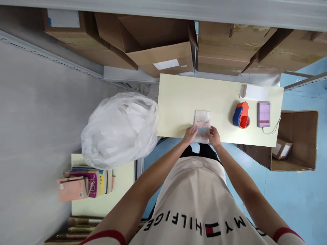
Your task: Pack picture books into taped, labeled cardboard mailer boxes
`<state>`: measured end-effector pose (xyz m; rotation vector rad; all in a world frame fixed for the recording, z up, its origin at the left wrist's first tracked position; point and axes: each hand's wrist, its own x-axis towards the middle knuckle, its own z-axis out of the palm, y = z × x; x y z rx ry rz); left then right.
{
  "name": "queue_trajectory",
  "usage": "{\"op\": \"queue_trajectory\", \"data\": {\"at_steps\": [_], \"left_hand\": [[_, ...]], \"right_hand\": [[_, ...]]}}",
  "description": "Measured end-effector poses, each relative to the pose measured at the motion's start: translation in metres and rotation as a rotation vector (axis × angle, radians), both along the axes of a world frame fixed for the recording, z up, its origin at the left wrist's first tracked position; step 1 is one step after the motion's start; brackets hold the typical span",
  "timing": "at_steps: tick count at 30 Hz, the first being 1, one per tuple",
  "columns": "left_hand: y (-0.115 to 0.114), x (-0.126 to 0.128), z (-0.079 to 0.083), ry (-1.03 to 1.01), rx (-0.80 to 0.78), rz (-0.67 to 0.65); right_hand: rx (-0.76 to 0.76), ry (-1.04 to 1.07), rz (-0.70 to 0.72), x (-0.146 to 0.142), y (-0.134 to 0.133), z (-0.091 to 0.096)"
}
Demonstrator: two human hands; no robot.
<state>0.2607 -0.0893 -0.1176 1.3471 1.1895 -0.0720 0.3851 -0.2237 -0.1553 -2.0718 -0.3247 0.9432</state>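
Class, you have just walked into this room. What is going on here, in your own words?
A person stands at a pale table, gripping the near end of a small flat packet with the left hand and right hand. The packet lies flat on the table. To its right sit a red and blue tape dispenser and a phone. A bulging white plastic bag sits left of the table, and an open cardboard box sits to the right.
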Motion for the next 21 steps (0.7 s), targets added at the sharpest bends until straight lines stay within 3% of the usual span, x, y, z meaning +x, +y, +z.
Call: {"op": "queue_trajectory", "data": {"at_steps": [5,11,17,21], "left_hand": [[-0.013,0.004,0.0,-0.019,0.048,-0.008],[-0.01,0.007,-0.004,-0.095,0.115,-0.055],[0.013,-0.011,-0.01,-0.092,0.34,-0.109],[0.023,-0.031,-0.001,0.056,0.536,-0.205]], "right_hand": [[0.013,0.083,-0.074,0.004,0.006,-0.002],[-0.075,-0.146,0.01,0.012,0.01,0.003],[0.004,-0.248,0.088,-0.001,0.052,0.003],[0.087,-0.321,0.249,-0.012,0.072,0.012]]}}
